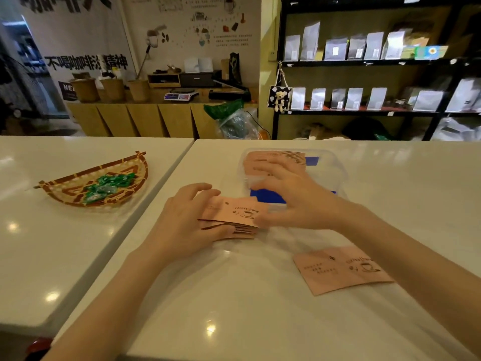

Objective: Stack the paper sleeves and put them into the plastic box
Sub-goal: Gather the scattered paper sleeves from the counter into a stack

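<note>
On the white table, the left hand grips a small stack of pink paper sleeves from its left end, fingers curled over the far edge. The right hand is spread open at the stack's right end, its fingertips touching the sleeves. Just beyond sits the clear plastic box, already holding a row of sleeves at its far side. One loose sleeve lies flat on the near right. A woven basket rests far left.
</note>
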